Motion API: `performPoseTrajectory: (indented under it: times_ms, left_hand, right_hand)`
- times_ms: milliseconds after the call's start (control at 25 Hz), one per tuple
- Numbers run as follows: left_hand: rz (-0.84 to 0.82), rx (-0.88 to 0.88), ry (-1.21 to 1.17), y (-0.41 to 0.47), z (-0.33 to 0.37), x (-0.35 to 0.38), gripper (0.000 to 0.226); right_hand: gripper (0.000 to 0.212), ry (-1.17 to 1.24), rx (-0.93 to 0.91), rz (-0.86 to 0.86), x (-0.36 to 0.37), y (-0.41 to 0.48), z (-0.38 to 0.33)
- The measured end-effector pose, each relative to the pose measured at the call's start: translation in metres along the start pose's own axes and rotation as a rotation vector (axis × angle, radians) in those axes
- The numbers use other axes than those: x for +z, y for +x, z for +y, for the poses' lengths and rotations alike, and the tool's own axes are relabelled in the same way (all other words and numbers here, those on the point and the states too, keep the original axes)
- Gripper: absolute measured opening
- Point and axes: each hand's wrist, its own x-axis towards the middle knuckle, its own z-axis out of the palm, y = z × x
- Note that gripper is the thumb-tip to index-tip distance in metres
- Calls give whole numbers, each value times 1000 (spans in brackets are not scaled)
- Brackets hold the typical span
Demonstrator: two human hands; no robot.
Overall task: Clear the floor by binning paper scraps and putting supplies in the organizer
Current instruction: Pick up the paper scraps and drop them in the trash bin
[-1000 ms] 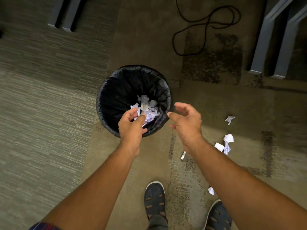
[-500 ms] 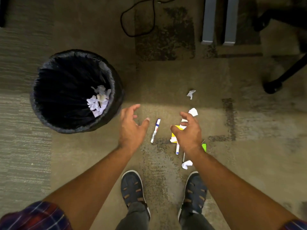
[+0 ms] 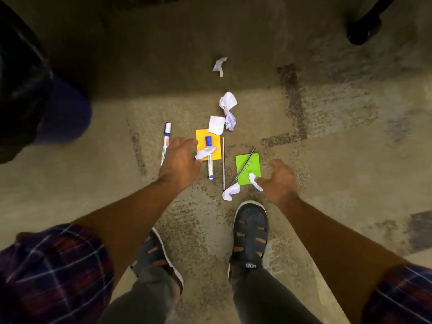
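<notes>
Supplies and scraps lie on the carpet in front of my feet. My left hand (image 3: pixel 180 160) reaches down with fingers apart, its tips touching a white paper scrap (image 3: pixel 205 152) that lies across a blue-capped marker (image 3: pixel 210 167) on a yellow sticky pad (image 3: pixel 203 137). My right hand (image 3: pixel 278 178) pinches another white scrap (image 3: pixel 255 184) at the lower corner of a green note (image 3: pixel 251 163). A dark pen (image 3: pixel 244 167) crosses that note. A second marker (image 3: pixel 166 141) lies just left of my left hand. The black-lined bin (image 3: pixel 21 78) stands at the far left.
More white scraps (image 3: pixel 228 104) (image 3: pixel 216 125) (image 3: pixel 219 65) lie beyond the pad, and one (image 3: pixel 230 192) by my right shoe (image 3: pixel 250 235). A thin stick (image 3: pixel 223 164) lies between pad and note. A chair base (image 3: pixel 362 31) is at the top right.
My view swung from the bin to the pile on the floor. Both hands dropped from over the bin down to the scraps, the right one closing on a scrap.
</notes>
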Motion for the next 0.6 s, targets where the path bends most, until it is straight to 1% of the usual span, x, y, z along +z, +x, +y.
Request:
performPoseTrajectory:
  times_ms: [160, 280, 400, 440, 520, 560, 600]
  left_hand:
    - [-32, -50, 116, 21, -14, 33, 35]
    - [-40, -32, 195, 36, -23, 44, 30]
    - [-17, -25, 234, 47, -25, 51, 26]
    - [-3, -32, 236, 49, -25, 52, 27]
    - [-1, -86, 204, 51, -22, 51, 38]
    - [-15, -122, 160, 52, -20, 49, 38]
    - [-30, -156, 92, 52, -20, 47, 33]
  right_hand:
    - [40, -123, -38, -76, 31, 9, 25]
    - [40, -262, -3, -66, 48, 13, 25]
    - [38, -330, -7, -43, 56, 20, 22]
    - [39, -345, -14, -46, 57, 21, 21]
    - [34, -403, -29, -44, 55, 23, 22]
    - [29, -427, -38, -48, 53, 23, 22]
    - [23, -433, -49, -63, 51, 23, 21]
